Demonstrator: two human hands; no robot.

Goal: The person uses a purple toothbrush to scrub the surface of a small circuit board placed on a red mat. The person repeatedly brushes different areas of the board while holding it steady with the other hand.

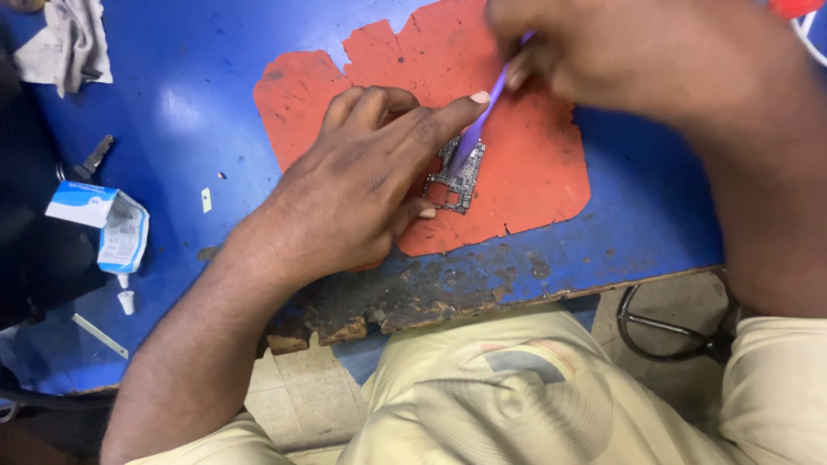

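Observation:
A small dark circuit board (pixel 455 177) lies on a torn red mat (pixel 534 164) on the blue table. My left hand (pixel 362 185) rests on the mat and pins the board's left edge, index finger stretched toward its top. My right hand (pixel 637 52) comes in from the upper right, blurred, gripping a thin purple tool (pixel 484 116) whose tip touches the top of the board.
The blue table (pixel 189 112) has a worn, chipped front edge (pixel 388 301). At left lie a squeezed white and blue tube (pixel 116 231) with its cap (pixel 127 301), a grey cloth (pixel 69 39) and a dark tool (pixel 95 158). A chair frame (pixel 672 331) stands below right.

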